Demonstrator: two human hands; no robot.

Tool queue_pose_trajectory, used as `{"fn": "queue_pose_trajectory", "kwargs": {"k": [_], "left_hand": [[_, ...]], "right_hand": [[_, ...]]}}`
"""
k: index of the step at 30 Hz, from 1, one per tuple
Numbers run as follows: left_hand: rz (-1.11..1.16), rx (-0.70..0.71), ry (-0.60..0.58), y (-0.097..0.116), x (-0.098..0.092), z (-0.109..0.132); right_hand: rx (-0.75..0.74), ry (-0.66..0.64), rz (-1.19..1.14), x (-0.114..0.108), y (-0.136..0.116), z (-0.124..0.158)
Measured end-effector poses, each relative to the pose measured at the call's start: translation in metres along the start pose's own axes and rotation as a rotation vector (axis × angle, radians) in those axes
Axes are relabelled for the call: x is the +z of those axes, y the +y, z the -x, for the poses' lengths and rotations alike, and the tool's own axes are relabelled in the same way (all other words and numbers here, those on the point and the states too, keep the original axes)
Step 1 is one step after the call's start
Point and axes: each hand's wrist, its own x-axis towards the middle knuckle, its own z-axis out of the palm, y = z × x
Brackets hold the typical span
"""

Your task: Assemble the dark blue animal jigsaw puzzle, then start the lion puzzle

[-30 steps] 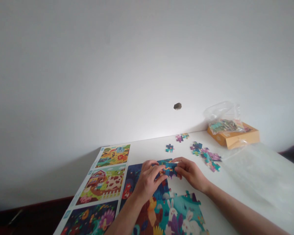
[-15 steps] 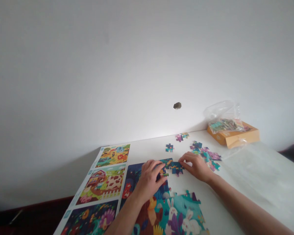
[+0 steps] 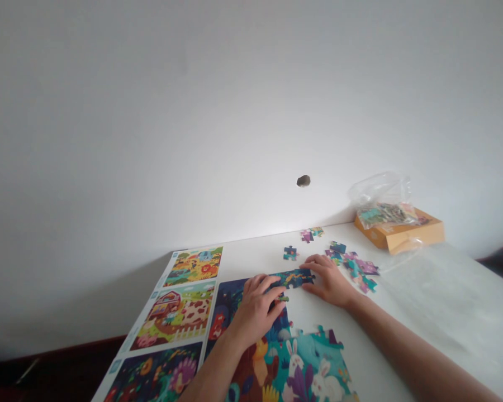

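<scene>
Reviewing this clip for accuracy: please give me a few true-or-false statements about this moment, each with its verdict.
1. The right hand touches the end of a joined strip of dark blue cardboard jigsaw pieces. True.
2. The left hand rests on the orange cardboard box. False: it is beside the strip, well away from the box.
3. The clear plastic bag of puzzle pieces lies inside the box. False: it lies on top of the box.
4. A long printed sheet of colourful picture scenes lies left of the hands. True.
5. The teal assembled puzzle section with white rabbits lies beyond the hands, towards the wall. False: it lies nearer the person than the hands.
</scene>
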Motion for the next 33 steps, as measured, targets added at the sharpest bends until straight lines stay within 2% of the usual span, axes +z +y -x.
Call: {"fn": "queue_pose_trajectory", "kwargs": {"k": [5, 33], "left_hand": [[-0.003, 0.0, -0.003, -0.0004, 0.0009, 0.0002], [0.013, -0.003, 0.017, 0.0015, -0.0011, -0.0005]], "right_hand": [[-0.046, -0.062, 0.05, -0.0026, -0.0061, 0.0014], [-0.07, -0.091, 0.086, -0.0077, -0.0084, 0.0013]]}}
